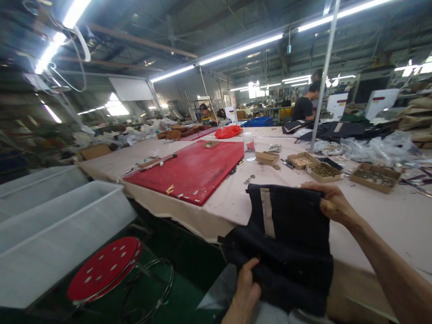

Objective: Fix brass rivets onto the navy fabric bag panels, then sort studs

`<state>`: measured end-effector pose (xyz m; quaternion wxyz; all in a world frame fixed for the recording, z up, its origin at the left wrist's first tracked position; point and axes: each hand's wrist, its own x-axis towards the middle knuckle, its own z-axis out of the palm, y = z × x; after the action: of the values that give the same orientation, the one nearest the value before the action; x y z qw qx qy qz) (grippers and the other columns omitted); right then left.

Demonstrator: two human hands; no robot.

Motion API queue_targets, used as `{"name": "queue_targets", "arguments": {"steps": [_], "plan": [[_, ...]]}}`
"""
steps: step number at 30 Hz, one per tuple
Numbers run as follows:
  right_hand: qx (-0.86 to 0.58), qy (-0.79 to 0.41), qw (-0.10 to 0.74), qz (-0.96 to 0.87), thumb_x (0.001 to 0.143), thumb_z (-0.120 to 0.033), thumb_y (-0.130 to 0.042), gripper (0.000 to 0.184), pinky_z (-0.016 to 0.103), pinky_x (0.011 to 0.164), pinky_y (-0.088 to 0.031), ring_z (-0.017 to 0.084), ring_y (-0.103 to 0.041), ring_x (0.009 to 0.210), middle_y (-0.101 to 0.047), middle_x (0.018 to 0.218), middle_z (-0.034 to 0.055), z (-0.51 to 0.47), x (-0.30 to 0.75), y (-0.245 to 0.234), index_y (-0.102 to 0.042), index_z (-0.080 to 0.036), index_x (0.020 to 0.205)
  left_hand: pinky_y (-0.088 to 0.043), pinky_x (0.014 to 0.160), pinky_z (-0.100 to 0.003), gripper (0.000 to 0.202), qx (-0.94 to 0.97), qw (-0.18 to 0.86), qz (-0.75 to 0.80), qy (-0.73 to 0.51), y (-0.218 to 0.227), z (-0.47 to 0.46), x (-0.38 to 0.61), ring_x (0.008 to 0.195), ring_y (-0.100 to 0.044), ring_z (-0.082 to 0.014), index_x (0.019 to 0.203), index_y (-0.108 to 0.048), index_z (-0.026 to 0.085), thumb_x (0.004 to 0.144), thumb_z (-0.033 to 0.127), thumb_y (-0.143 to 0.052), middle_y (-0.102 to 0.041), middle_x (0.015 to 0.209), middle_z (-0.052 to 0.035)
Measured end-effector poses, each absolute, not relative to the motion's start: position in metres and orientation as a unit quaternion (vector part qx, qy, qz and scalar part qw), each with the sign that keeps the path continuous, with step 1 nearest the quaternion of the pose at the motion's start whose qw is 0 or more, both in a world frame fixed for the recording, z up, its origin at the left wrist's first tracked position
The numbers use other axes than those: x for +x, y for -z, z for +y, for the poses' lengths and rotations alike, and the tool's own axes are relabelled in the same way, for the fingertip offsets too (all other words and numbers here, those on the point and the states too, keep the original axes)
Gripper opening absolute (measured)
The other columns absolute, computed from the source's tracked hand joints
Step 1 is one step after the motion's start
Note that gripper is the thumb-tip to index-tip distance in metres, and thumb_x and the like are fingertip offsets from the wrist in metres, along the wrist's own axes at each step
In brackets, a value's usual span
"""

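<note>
A dark navy cloth piece [293,211] with a beige strip [267,211] sewn along it is held up over the near table edge. My right hand [334,202] grips its upper right corner, fingers folded behind the cloth. Lower down, my left hand [248,283] is closed on the cloth's left side, with thumb and index finger showing and the other fingers partly hidden. The upper part hangs fairly flat, while the lower part is folded and creased. I cannot make out the whole shape of the cloth.
On the table [229,211] lies a red board [199,166] with a hammer [158,161]. Cardboard boxes of small metal parts [324,171] sit beyond the cloth, near a metal pole [324,76]. White bins [67,234] and a red stool [104,270] stand left. Two people work farther back.
</note>
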<state>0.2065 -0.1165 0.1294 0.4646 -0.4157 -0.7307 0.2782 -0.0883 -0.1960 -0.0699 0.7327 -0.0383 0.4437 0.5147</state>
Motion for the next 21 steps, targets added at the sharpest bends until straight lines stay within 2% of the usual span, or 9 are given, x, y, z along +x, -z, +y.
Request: {"name": "queue_targets", "arguments": {"steps": [3,5,7,9,11,13,18,20,21], "plan": [[-0.277,-0.292,0.351,-0.845,0.085,-0.036,-0.063,0.038,0.046,0.113,-0.039,0.029,-0.061,0.123,-0.068,0.129,0.0095,-0.181,0.175,-0.146,-0.073,-0.027,0.121,-0.058,0.093,-0.046,0.037,-0.027,0.738,0.436,-0.514,0.030,-0.216,-0.094,0.088,-0.075,-0.0310,0.105,-0.069,0.007,0.070,0.018,-0.072,-0.078,0.093,-0.0143],[-0.217,-0.288,0.258,-0.897,0.087,-0.029,-0.061,0.037,0.047,0.122,-0.024,0.025,-0.056,0.130,-0.069,0.129,0.0042,-0.224,0.144,-0.139,-0.071,-0.032,0.122,-0.058,0.093,-0.047,0.039,0.001,0.751,0.418,-0.512,0.004,-0.232,-0.095,0.092,-0.074,-0.0323,0.106,-0.072,0.008,0.075,0.030,-0.068,-0.077,0.094,-0.0143],[-0.169,-0.281,0.186,-0.926,0.092,-0.031,-0.060,0.031,0.043,0.126,-0.016,0.020,-0.054,0.133,-0.072,0.124,-0.0004,-0.257,0.115,-0.116,-0.071,-0.033,0.121,-0.058,0.092,-0.049,0.048,0.032,0.761,0.402,-0.508,-0.017,-0.251,-0.095,0.098,-0.072,-0.0346,0.111,-0.073,0.011,0.078,0.046,-0.065,-0.077,0.096,-0.0138],[-0.163,-0.252,0.155,-0.941,0.099,-0.039,-0.054,0.024,0.039,0.126,-0.013,0.017,-0.051,0.135,-0.073,0.123,-0.0041,-0.276,0.094,-0.084,-0.072,-0.035,0.116,-0.058,0.089,-0.050,0.058,0.053,0.768,0.392,-0.504,-0.030,-0.271,-0.094,0.100,-0.071,-0.0360,0.115,-0.072,0.016,0.076,0.059,-0.065,-0.077,0.095,-0.0120],[-0.194,-0.221,0.161,-0.942,0.102,-0.043,-0.051,0.025,0.038,0.127,-0.011,0.016,-0.050,0.136,-0.072,0.123,-0.0054,-0.285,0.085,-0.058,-0.073,-0.035,0.112,-0.059,0.086,-0.052,0.067,0.075,0.773,0.381,-0.501,-0.037,-0.290,-0.094,0.099,-0.071,-0.0368,0.117,-0.071,0.017,0.071,0.066,-0.070,-0.076,0.091,-0.0113],[-0.229,-0.218,0.174,-0.932,0.101,-0.045,-0.052,0.027,0.040,0.126,-0.014,0.018,-0.050,0.137,-0.071,0.125,-0.0030,-0.291,0.085,-0.053,-0.073,-0.033,0.113,-0.059,0.085,-0.052,0.074,0.104,0.768,0.375,-0.508,-0.042,-0.305,-0.092,0.097,-0.071,-0.0370,0.118,-0.070,0.016,0.065,0.067,-0.076,-0.075,0.088,-0.0118],[-0.215,-0.333,0.196,-0.897,0.097,-0.051,-0.053,0.034,0.040,0.123,-0.027,0.021,-0.058,0.129,-0.068,0.130,0.0027,-0.321,0.119,-0.117,-0.072,-0.034,0.120,-0.060,0.085,-0.047,0.060,0.182,0.689,0.461,-0.529,-0.063,-0.311,-0.080,0.094,-0.073,-0.0336,0.111,-0.070,0.018,0.058,0.038,-0.089,-0.075,0.090,-0.0092],[-0.286,-0.339,0.280,-0.852,0.092,-0.053,-0.059,0.041,0.042,0.119,-0.035,0.026,-0.054,0.133,-0.062,0.139,0.0055,-0.324,0.148,-0.142,-0.068,-0.035,0.127,-0.060,0.085,-0.049,0.055,0.194,0.669,0.492,-0.522,-0.075,-0.303,-0.078,0.092,-0.074,-0.0351,0.106,-0.071,0.017,0.056,0.031,-0.089,-0.076,0.088,-0.0099],[-0.357,-0.324,0.327,-0.813,0.087,-0.054,-0.065,0.051,0.046,0.118,-0.036,0.029,-0.049,0.138,-0.056,0.145,0.0076,-0.320,0.163,-0.150,-0.063,-0.035,0.135,-0.060,0.085,-0.051,0.053,0.195,0.670,0.492,-0.521,-0.080,-0.298,-0.079,0.092,-0.074,-0.0366,0.104,-0.072,0.016,0.055,0.030,-0.089,-0.076,0.087,-0.0108]]}}
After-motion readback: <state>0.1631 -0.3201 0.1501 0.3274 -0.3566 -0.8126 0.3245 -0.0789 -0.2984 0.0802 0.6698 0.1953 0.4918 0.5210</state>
